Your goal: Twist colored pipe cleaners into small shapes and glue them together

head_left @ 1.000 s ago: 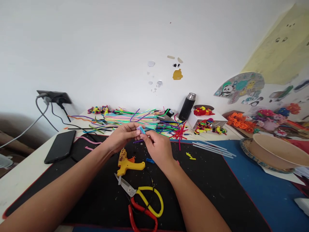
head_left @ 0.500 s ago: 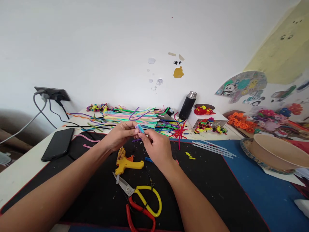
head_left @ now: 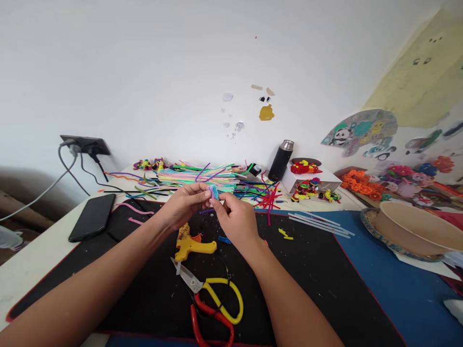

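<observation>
Between my two hands, above the black mat (head_left: 300, 289), is a small blue and purple fuzzy piece (head_left: 213, 191) that looks like bent pipe cleaner. My left hand (head_left: 191, 202) pinches it from the left with thumb and forefinger. From the right, my right hand (head_left: 237, 219) grips its lower end, fingers curled. Below the hands lies a yellow glue gun (head_left: 195, 246), its upper end stained brown. Scissors (head_left: 193, 284) with one yellow and one red handle rest just in front of it. A short blue piece (head_left: 224, 239) lies beside my right hand.
A heap of colourful pipe cleaners (head_left: 202, 176) lies along the wall. Left is a black phone (head_left: 92, 218); at the back stands a black flask (head_left: 281, 161). Clear glue sticks (head_left: 320, 224), yellow scraps (head_left: 285, 234) and a large bowl (head_left: 419, 231) are on the right.
The view has shifted slightly. Both hands keep hold of the blue and purple piece, which now stands a little more upright between the fingertips. The tools lie where they were.
</observation>
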`<state>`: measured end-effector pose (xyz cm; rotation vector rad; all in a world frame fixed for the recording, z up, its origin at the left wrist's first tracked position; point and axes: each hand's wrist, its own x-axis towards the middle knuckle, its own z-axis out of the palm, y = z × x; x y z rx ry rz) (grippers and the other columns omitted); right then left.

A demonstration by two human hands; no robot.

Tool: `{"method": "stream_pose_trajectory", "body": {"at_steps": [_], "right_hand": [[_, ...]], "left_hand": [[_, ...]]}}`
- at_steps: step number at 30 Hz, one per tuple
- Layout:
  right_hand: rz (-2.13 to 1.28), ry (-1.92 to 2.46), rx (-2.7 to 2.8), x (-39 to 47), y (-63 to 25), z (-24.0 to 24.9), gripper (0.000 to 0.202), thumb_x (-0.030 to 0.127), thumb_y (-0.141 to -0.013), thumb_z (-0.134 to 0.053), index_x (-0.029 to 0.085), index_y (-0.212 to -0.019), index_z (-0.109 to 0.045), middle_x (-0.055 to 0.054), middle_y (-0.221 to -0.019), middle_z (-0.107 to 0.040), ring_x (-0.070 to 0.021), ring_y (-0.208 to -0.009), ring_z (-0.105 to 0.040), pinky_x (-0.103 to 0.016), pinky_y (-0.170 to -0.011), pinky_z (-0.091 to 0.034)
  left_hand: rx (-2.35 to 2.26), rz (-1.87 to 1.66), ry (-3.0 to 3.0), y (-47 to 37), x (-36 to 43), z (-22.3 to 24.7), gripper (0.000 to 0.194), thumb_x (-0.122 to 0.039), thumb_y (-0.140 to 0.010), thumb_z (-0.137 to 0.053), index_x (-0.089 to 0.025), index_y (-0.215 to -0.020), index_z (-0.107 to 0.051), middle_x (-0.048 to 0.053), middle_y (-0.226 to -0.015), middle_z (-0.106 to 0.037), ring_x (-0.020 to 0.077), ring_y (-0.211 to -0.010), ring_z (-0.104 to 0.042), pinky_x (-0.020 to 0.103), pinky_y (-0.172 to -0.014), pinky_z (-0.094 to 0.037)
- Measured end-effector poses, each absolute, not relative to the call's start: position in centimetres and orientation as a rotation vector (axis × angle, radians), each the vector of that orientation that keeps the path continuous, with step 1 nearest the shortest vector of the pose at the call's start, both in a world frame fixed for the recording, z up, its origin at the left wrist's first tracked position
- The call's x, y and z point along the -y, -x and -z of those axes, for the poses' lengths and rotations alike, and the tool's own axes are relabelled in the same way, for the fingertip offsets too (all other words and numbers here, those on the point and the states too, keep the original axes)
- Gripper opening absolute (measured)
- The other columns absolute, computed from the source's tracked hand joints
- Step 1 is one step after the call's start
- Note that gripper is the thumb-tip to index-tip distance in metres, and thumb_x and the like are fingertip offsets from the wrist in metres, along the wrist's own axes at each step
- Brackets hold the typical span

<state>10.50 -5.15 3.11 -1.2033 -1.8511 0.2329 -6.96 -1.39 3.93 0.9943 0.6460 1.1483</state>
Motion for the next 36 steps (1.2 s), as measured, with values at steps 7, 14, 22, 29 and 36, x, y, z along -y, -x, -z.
{"method": "stream_pose_trajectory", "body": {"at_steps": [7, 14, 22, 29, 36], "right_hand": [[-0.451, 1.172, 1.797, 5.09, -10.55, -3.23, 0.035, 0.051, -0.1, -0.056, 0.022, -0.099, -0.074, 0.003, -0.057, -0.06, -0.0151, -0.051, -0.053, -0.026, -0.053, -0.033], [-0.762, 1.079, 1.555, 4.81, -10.84, -3.72, 0.032, 0.049, -0.1, -0.056, 0.022, -0.098, -0.073, 0.0, -0.066, -0.067, -0.0176, -0.058, -0.061, -0.026, -0.054, -0.044], [-0.9, 1.023, 1.479, 4.51, -10.78, -3.69, 0.03, 0.047, -0.094, -0.063, 0.019, -0.096, -0.073, 0.002, -0.06, -0.064, -0.0145, -0.049, -0.056, -0.025, -0.047, -0.042], [-0.892, 1.017, 1.48, 4.48, -10.77, -3.58, 0.028, 0.045, -0.094, -0.063, 0.018, -0.096, -0.073, 0.002, -0.06, -0.064, -0.0119, -0.044, -0.05, -0.024, -0.045, -0.039], [-0.856, 1.057, 1.52, 4.48, -10.9, -3.56, 0.027, 0.045, -0.094, -0.062, 0.019, -0.094, -0.071, 0.003, -0.059, -0.062, -0.0119, -0.043, -0.049, -0.024, -0.045, -0.037]], "left_hand": [[-0.64, -1.154, -0.991, 7.21, 1.21, -3.98, 0.024, -0.025, -0.07, -0.092, -0.013, -0.078, -0.073, 0.002, -0.068, -0.068, 0.0109, -0.061, -0.062, 0.021, -0.06, -0.051], [-0.641, -1.086, -1.06, 7.58, 1.12, -4.01, 0.023, -0.03, -0.074, -0.089, -0.013, -0.079, -0.074, 0.005, -0.069, -0.069, 0.0121, -0.063, -0.062, 0.02, -0.06, -0.051], [-0.634, -0.953, -1.163, 7.41, 1.27, -3.77, 0.023, -0.033, -0.082, -0.083, -0.012, -0.089, -0.077, 0.009, -0.074, -0.073, 0.0151, -0.065, -0.068, 0.021, -0.059, -0.052], [-0.637, -0.954, -1.118, 7.47, 1.16, -3.46, 0.026, -0.031, -0.074, -0.09, -0.013, -0.087, -0.076, 0.006, -0.072, -0.071, 0.0142, -0.063, -0.067, 0.02, -0.058, -0.051], [-0.671, -0.948, -1.146, 7.38, 1.18, -3.5, 0.029, -0.035, -0.073, -0.09, -0.013, -0.084, -0.075, 0.006, -0.069, -0.07, 0.0136, -0.062, -0.065, 0.02, -0.058, -0.05]]}}
